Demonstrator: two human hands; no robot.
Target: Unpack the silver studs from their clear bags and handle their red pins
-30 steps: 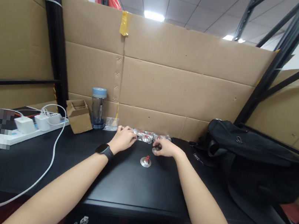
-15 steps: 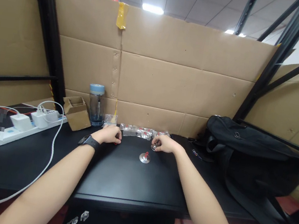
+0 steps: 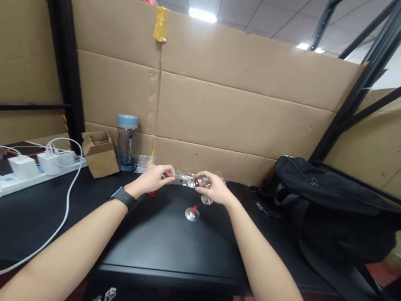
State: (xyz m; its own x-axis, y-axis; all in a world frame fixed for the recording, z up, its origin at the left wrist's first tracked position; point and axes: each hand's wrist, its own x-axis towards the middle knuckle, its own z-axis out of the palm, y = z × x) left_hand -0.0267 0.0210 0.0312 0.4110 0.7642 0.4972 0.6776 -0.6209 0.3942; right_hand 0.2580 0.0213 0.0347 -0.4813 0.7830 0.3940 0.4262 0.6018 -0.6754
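Note:
My left hand [image 3: 154,179] is raised just above the black table, thumb and fingers pinched on a small piece of red cord. Below it another bit of red cord [image 3: 151,193] lies on the table. Facing it, my right hand [image 3: 214,189] is closed on a small metal finger cymbal [image 3: 196,182], mostly hidden by the fingers. Under the right hand lies a second cymbal [image 3: 207,201]. Nearer to me rests a shiny domed cymbal [image 3: 192,214] with a red loop standing up at its centre. Clear plastic packets [image 3: 184,178] with metal and red parts lie behind the hands.
At the left are a water bottle [image 3: 126,144], an open cardboard box [image 3: 101,156] and a white power strip [image 3: 23,174] with a trailing cable. A black bag [image 3: 339,206] occupies the right side. A cardboard wall [image 3: 205,116] closes off the back.
My hands have lifted off the table and drawn closer together. The right hand has risen with a cymbal, leaving another in view below it; red cord now shows under the left hand.

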